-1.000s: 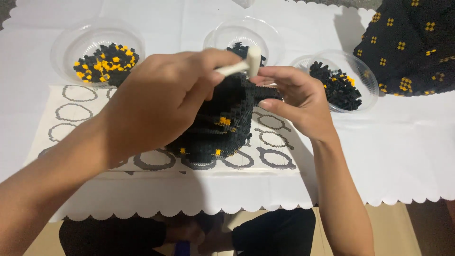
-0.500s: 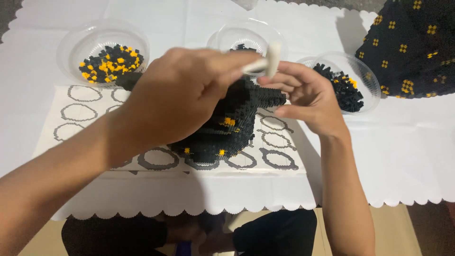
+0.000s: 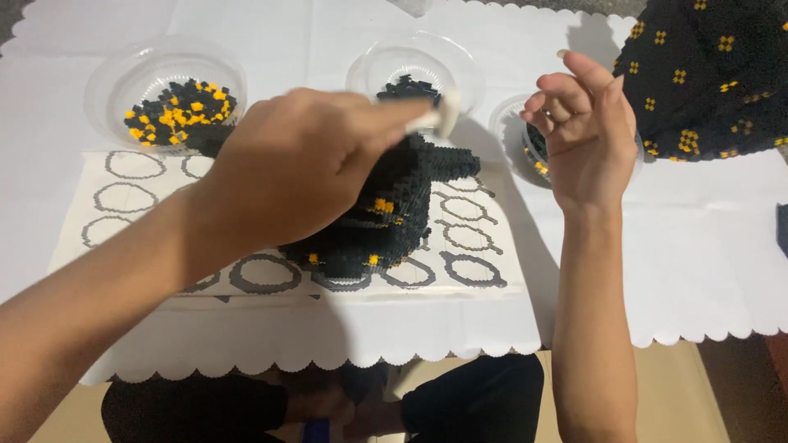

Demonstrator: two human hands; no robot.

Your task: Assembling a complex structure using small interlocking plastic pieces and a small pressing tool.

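view: head camera, single | position: above the seated person | facing: steeply down and forward onto the worktop [image 3: 246, 328] | range: close, forearms fill the foreground | overlap: none

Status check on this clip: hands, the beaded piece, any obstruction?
Left hand pinching a small white tool over the black beaded piece. Right hand lifted clear, open, empty. Nothing blocking; bead bowl off left.

Our left hand [image 3: 304, 164] pinches a small white tool [image 3: 439, 115] above the black-and-orange brick model [image 3: 394, 213], which stands on a printed sheet of ring outlines [image 3: 123, 197]. Our right hand [image 3: 583, 131] is raised, fingers loose, over a clear bowl [image 3: 513, 123]. Two more clear bowls of bricks [image 3: 164, 98] sit on the white cloth [image 3: 706, 246].
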